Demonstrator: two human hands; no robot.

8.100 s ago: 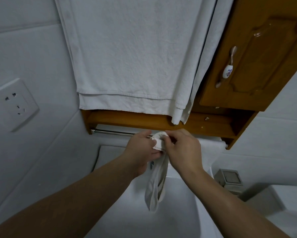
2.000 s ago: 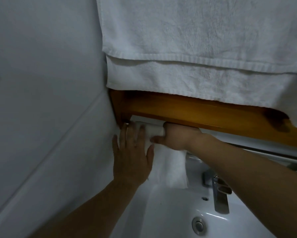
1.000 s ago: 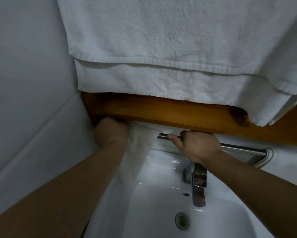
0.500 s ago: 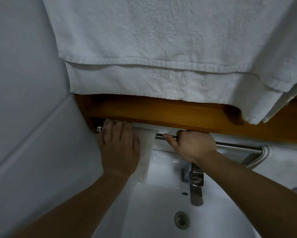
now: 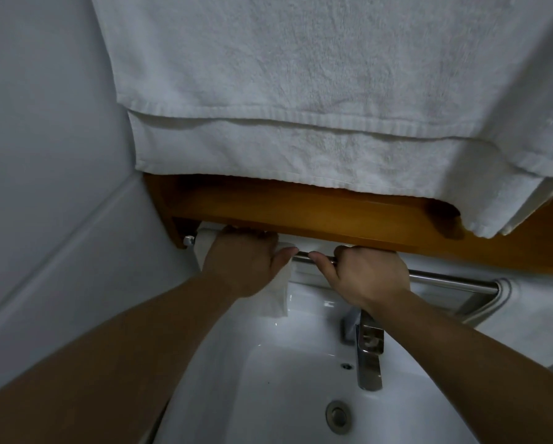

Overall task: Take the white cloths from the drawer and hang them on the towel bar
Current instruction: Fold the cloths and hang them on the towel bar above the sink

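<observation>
A white cloth hung over the left end of the steel towel bar, close to where the bar met its wooden bracket. It was a small, thin piece, plain white and smooth, draped over the rod so that its top wrapped the metal and the rest fell straight down toward the sink. Only its left edge by the bar end and a narrow strip with the lower right corner showed; the middle lay hidden behind the left hand.

That hand covered the cloth at the bar, knuckles up under the wooden shelf, fingers curled over the top of the rod with the cloth beneath them and the thumb stretched out to the right along the bar. The right hand sat just beside it on bare metal, fingers hooked over the rod and the thumb reaching left, its tip nearly meeting the other thumb. Whether the fingertips closed fully round the back of the bar I could not tell.

Above, a large white terry towel hung folded, its hemmed edges covering most of the shelf. A chrome faucet stood over the basin under the right wrist, and another pale cloth with a grey stripe draped at the bar's far right end.
</observation>
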